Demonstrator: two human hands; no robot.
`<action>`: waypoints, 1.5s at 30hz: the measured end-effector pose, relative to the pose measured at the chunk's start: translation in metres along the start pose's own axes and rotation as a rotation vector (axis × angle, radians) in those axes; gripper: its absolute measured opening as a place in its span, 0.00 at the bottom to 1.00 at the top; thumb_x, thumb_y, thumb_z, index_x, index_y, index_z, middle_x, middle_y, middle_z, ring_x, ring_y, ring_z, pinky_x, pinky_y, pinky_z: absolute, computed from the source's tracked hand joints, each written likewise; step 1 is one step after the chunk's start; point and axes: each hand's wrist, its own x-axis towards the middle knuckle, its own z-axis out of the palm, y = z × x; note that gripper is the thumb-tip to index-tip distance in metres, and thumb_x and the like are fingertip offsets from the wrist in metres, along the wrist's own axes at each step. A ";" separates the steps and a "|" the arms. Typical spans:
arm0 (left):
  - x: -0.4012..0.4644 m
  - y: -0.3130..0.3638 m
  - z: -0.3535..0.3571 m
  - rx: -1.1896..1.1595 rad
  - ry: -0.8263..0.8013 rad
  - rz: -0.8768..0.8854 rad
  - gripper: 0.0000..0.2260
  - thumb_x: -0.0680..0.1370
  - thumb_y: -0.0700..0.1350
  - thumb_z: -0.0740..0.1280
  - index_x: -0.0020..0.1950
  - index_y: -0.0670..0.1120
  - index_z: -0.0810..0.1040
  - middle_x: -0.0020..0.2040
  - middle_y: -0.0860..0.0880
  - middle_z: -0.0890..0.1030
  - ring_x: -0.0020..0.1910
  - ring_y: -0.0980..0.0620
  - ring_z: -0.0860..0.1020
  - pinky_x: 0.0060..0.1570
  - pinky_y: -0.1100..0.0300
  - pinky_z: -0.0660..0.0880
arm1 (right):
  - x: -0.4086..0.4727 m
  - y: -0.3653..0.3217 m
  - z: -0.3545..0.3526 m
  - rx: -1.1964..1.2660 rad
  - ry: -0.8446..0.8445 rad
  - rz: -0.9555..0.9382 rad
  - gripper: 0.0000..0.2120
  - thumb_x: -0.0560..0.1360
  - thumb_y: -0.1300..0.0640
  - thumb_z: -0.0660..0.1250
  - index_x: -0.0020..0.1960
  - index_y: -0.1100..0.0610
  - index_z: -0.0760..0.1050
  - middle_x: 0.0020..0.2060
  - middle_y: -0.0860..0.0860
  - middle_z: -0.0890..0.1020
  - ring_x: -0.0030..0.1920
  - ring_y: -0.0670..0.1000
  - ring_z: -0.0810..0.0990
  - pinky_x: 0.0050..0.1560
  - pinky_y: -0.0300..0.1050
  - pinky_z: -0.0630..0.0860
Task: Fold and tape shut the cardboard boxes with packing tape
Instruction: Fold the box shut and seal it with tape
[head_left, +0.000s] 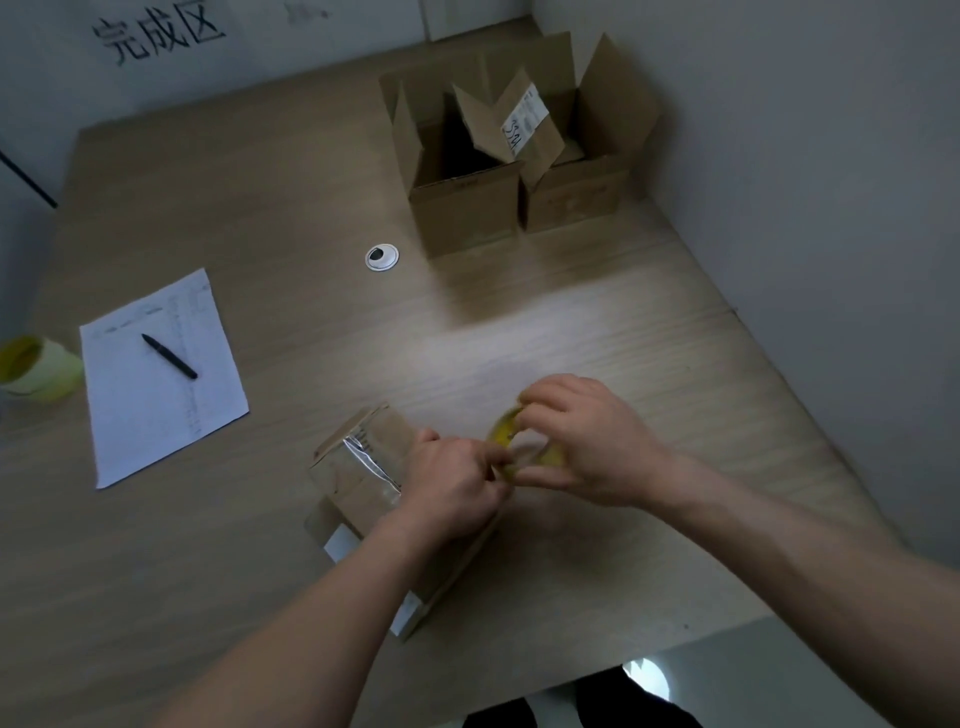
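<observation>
A closed cardboard box with a shiny strip of clear tape along its top lies on the wooden table in front of me. My right hand grips a yellow roll of packing tape just right of the box. My left hand is above the box's right end and pinches the tape's loose end at the roll. Two open cardboard boxes, the left one and the right one, stand side by side at the far side of the table with their flaps up.
A sheet of paper with a black pen lies at the left. A second yellowish tape roll sits at the left edge. A round cable grommet is in the table. Walls close in behind and on the right.
</observation>
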 end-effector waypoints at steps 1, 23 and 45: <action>-0.002 0.000 0.000 -0.043 0.010 -0.021 0.13 0.71 0.58 0.66 0.54 0.64 0.79 0.41 0.57 0.84 0.44 0.55 0.80 0.46 0.56 0.56 | -0.016 0.007 0.001 0.054 0.108 0.110 0.23 0.69 0.39 0.72 0.55 0.54 0.79 0.55 0.53 0.80 0.57 0.55 0.77 0.58 0.50 0.73; -0.002 0.001 -0.016 -0.351 -0.084 -0.205 0.09 0.68 0.52 0.77 0.38 0.62 0.78 0.30 0.62 0.77 0.42 0.59 0.77 0.63 0.55 0.67 | -0.127 -0.074 0.026 0.375 0.084 0.469 0.15 0.76 0.52 0.66 0.61 0.53 0.80 0.51 0.46 0.83 0.50 0.48 0.82 0.46 0.45 0.79; -0.007 0.007 -0.020 -0.321 -0.065 -0.170 0.09 0.70 0.49 0.76 0.50 0.56 0.84 0.31 0.60 0.76 0.45 0.56 0.80 0.62 0.53 0.69 | -0.137 -0.009 0.036 -0.153 -0.160 0.801 0.21 0.77 0.45 0.64 0.69 0.44 0.73 0.53 0.50 0.77 0.55 0.55 0.76 0.48 0.48 0.74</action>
